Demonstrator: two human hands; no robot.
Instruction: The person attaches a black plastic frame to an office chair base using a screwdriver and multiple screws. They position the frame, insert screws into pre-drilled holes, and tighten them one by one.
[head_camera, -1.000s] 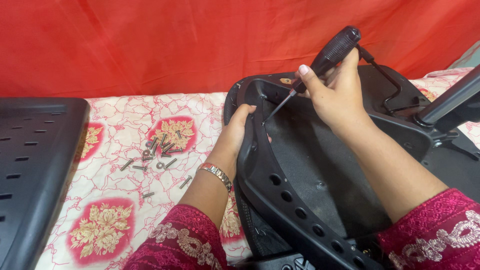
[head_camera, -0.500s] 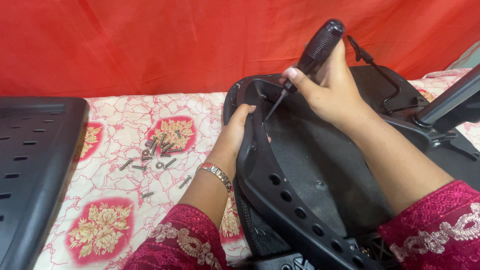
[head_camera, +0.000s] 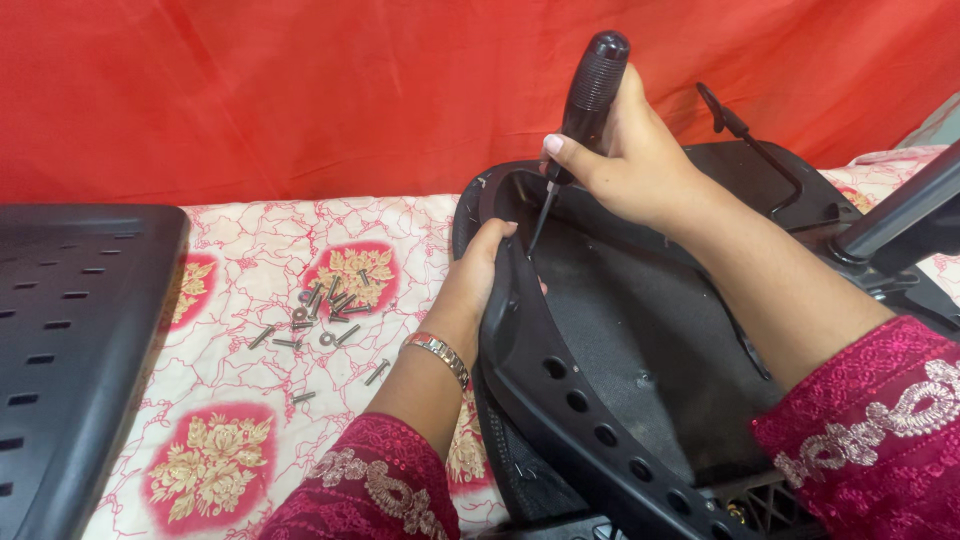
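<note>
On floral bedsheet (head_camera: 250, 400), my left hand (head_camera: 478, 280) clamps black chair seat (head_camera: 620, 330) rim; right hand (head_camera: 630, 160) fisted around screwdriver (head_camera: 580, 110), tip inside rim. Loose screws (head_camera: 325, 320) nearby.

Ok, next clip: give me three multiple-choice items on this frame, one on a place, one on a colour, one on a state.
1. Where do the loose screws lie?
A. on the patterned cloth
B. inside the black seat shell
C. on the perforated black panel

2. What colour is the screwdriver handle?
A. yellow
B. black
C. red

3. What is the left hand doing?
A. resting flat on the cloth
B. picking up a screw
C. gripping the seat shell's rim

Answers: 1 A, the screws sit on the floral cloth left of the shell. 2 B, the ribbed handle in the right hand is black. 3 C, its fingers curl over the rim.
</note>
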